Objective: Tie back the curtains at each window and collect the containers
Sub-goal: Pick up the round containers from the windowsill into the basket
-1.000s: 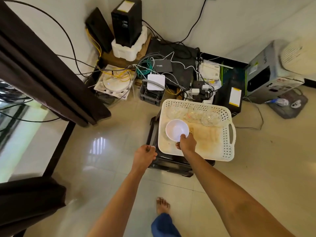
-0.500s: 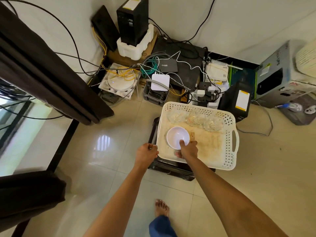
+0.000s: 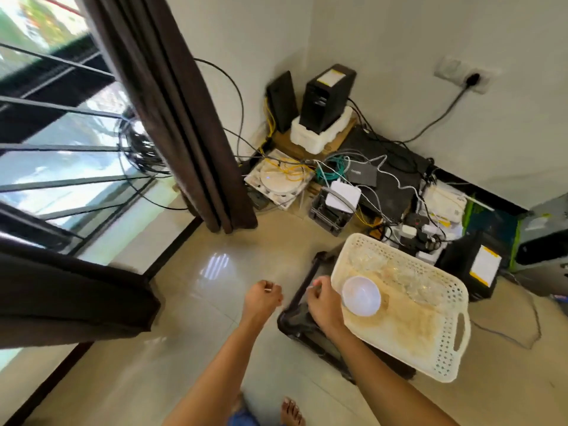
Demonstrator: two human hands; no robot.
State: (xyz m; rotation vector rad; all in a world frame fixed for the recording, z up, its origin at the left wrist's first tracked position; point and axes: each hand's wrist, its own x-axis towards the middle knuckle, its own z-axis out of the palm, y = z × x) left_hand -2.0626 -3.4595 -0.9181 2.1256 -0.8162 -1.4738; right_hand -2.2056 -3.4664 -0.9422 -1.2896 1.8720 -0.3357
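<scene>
Bowl (image 3: 361,295) sits in basket (image 3: 408,327) just right of our right hand (image 3: 324,302) fingers; left hand (image 3: 262,298) also curled, grips unclear; we reckon curtain (image 3: 184,118) tie-back next.

Brown curtain (image 3: 172,118); cream perforated basket (image 3: 442,342); white bowl (image 3: 361,296).

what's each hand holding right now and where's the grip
Left hand pinches a small pale sliver, too small to identify. Right hand curls at the basket rim; a grip there cannot be confirmed. The white bowl lies free.

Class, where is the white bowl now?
The white bowl lies right of centre in the head view, in the cream basket, beside the right hand.
</scene>
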